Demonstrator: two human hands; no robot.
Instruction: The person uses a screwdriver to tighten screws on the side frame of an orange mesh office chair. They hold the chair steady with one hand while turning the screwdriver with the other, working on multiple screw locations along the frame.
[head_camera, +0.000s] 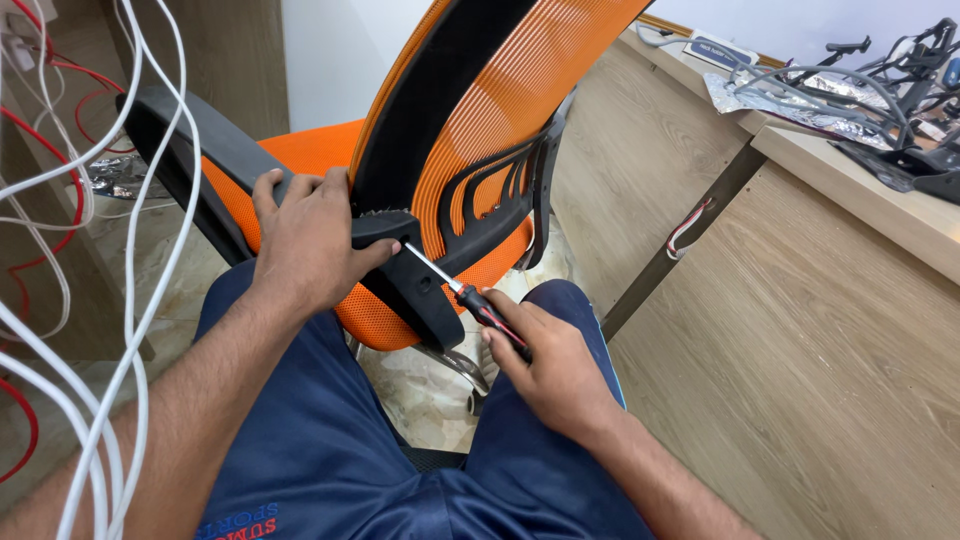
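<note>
On our left, a curtain of white cables (150, 250) and red wires (45, 150) hangs close beside the chair's black armrest (195, 150), so any reach past our left hand (310, 240) on that side would brush through them. Ahead, the orange mesh backrest (490, 110) and its black support frame (520, 185) block the way forward, leaving only the slots in the frame and the narrow gap where our right hand (550, 365) brings the screwdriver (465, 292) to the bracket (420, 270). To the right, the wooden desk panel (800, 330) and its slanted metal brace (680, 240) wall us in, with open room only over the marble floor (425, 385) between our knees.
</note>
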